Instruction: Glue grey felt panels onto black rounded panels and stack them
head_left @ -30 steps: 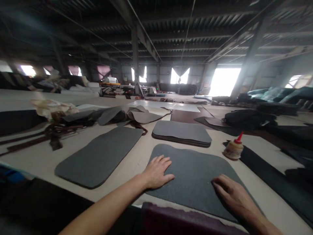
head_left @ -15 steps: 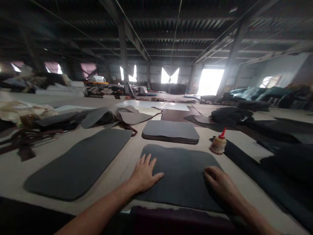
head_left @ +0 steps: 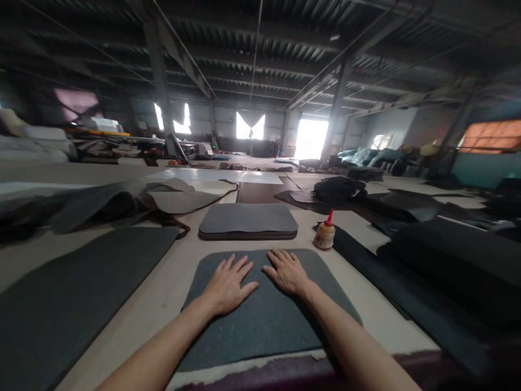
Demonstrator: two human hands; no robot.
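Felt pad (head_left: 260, 331): charcoal, finely speckled with grey. Stacked pad (head_left: 248, 220): smooth mid-grey, darker edge layers. Squeeze bottle (head_left: 324, 236): amber body, red nozzle. Tabletop (head_left: 163, 293): cream. Board (head_left: 260, 193): dark brown. Near-edge strip (head_left: 285, 372): maroon, ragged pale border. Far-right window panel (head_left: 490, 136): orange.

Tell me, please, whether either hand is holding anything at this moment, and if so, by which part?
Nothing is held: the left hand and the right hand both lie open, palms down, on the grey felt pad.
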